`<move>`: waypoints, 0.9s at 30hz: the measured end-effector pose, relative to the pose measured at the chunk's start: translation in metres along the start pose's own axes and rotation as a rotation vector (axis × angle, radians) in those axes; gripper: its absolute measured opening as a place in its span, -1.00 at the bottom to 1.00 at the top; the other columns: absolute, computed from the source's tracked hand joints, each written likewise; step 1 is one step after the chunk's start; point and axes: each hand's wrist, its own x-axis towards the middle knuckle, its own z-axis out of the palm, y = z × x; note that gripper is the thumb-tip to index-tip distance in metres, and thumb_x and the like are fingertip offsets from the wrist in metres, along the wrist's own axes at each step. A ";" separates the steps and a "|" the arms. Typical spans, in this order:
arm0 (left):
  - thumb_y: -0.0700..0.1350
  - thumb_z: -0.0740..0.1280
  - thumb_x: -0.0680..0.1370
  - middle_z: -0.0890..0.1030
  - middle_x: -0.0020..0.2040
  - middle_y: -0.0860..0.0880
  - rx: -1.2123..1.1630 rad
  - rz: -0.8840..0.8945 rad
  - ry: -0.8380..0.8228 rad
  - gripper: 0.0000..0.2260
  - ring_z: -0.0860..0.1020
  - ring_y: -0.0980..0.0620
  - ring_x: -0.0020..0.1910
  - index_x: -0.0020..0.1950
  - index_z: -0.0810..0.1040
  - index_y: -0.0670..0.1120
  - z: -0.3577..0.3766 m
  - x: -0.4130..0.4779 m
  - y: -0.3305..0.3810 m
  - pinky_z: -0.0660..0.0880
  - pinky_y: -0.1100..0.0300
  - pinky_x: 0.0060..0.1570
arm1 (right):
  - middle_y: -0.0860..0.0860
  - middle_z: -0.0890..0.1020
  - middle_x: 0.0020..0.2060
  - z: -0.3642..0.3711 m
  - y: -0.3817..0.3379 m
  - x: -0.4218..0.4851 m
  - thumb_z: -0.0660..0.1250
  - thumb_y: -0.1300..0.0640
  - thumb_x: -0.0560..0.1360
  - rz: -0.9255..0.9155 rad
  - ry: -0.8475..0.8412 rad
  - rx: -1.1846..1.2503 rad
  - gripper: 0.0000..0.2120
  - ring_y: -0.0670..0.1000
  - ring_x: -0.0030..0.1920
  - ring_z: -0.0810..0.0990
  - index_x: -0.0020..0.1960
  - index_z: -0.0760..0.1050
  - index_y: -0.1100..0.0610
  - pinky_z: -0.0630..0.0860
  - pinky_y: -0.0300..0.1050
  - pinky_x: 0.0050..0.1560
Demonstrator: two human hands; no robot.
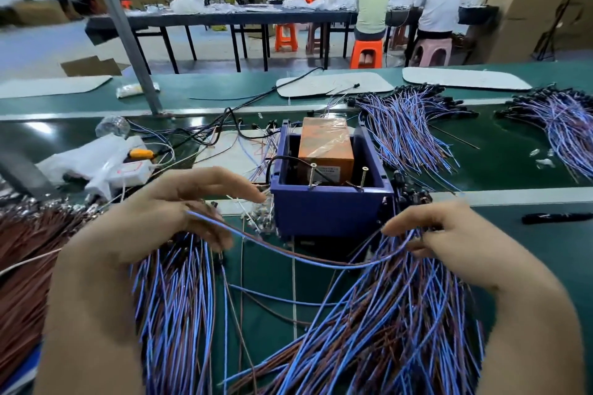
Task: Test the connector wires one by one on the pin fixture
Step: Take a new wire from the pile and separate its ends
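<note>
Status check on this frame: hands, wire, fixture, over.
Left hand and right hand hold one blue-and-brown connector wire, sagging between. Not yet on blue box fixture or its upright metal pins. Loose wire bundles underneath.

Colours noted
Wires [385, 330] blue and brown; box [330, 212] dark blue, block [324, 147] inside it orange; surface [529, 250] green; pen [556, 218] black; stools [365, 53] orange and pink.

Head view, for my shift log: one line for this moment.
left hand: holds thin blue-and-brown wire pair; right hand: pinches other end; wire: sagging before blue plastic fixture box
</note>
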 end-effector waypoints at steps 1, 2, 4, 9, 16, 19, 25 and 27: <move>-0.19 0.40 0.48 0.69 0.00 -0.09 0.030 -0.027 -0.064 -0.76 0.62 0.07 -0.26 0.09 0.64 0.06 0.000 -0.002 0.003 0.55 0.27 -0.28 | -0.13 0.69 -0.13 0.002 0.003 0.005 0.01 0.51 0.46 0.029 -0.011 0.011 -0.38 0.04 -0.10 0.69 -0.21 0.68 -0.08 0.59 0.12 0.09; -0.14 0.38 0.49 0.70 -0.02 -0.07 0.051 -0.065 -0.127 -0.77 0.60 0.09 -0.28 0.10 0.63 0.10 -0.002 -0.002 0.003 0.53 0.29 -0.28 | -0.10 0.70 -0.14 0.004 0.006 0.010 0.00 0.50 0.46 0.055 -0.026 0.014 -0.39 -0.01 -0.12 0.69 -0.21 0.67 -0.05 0.60 0.07 0.08; -0.03 0.34 0.51 0.71 -0.08 -0.06 0.116 -0.183 -0.189 -0.79 0.53 0.14 -0.33 0.12 0.62 0.14 -0.002 0.000 -0.002 0.51 0.30 -0.31 | -0.05 0.71 -0.19 0.007 0.012 0.017 0.00 0.47 0.48 0.084 -0.061 -0.007 -0.45 -0.03 -0.15 0.69 -0.18 0.65 -0.02 0.61 0.02 0.04; -0.21 0.38 0.53 0.63 -0.22 -0.12 0.396 -0.530 0.041 -0.90 0.51 0.06 -0.46 0.04 0.58 -0.14 0.013 0.028 -0.047 0.54 0.21 -0.42 | 0.06 0.70 -0.34 0.013 0.021 0.028 0.08 0.37 0.57 0.140 -0.064 0.060 -0.59 0.00 -0.38 0.64 -0.09 0.61 0.00 0.49 -0.17 -0.37; -0.30 0.42 0.48 0.55 -0.18 -0.13 0.485 -0.671 0.050 -0.90 0.59 -0.02 -0.49 -0.11 0.52 -0.17 0.026 0.044 -0.079 0.53 0.21 -0.50 | 0.12 0.67 -0.39 0.022 0.024 0.035 0.12 0.15 0.65 0.259 -0.205 0.062 -0.79 0.05 -0.49 0.60 0.00 0.52 0.02 0.42 -0.24 -0.53; -0.29 0.43 0.47 0.59 -0.23 -0.15 0.451 -0.679 0.005 -0.87 0.56 0.01 -0.53 -0.09 0.49 -0.19 0.028 0.044 -0.078 0.52 0.21 -0.47 | 0.14 0.67 -0.38 0.022 0.023 0.034 0.15 0.13 0.64 0.278 -0.237 0.099 -0.79 0.08 -0.46 0.62 0.00 0.56 0.10 0.44 -0.23 -0.50; -0.23 0.41 0.51 0.64 -0.26 -0.09 0.265 -0.300 0.209 -0.93 0.58 0.10 -0.44 -0.04 0.61 -0.10 0.030 0.043 -0.044 0.49 0.32 -0.39 | 0.16 0.70 -0.29 0.023 0.005 0.026 0.20 0.14 0.62 0.074 -0.208 0.290 -0.82 0.04 -0.39 0.63 0.05 0.59 0.09 0.50 -0.23 -0.42; -0.25 0.40 0.51 0.66 -0.21 -0.09 0.111 -0.113 0.305 -0.89 0.62 0.12 -0.38 -0.03 0.63 -0.06 0.034 0.039 -0.022 0.50 0.39 -0.34 | 0.18 0.70 -0.26 0.023 -0.007 0.023 0.19 0.13 0.63 -0.013 -0.193 0.444 -0.80 0.06 -0.37 0.64 0.12 0.57 0.07 0.54 -0.22 -0.38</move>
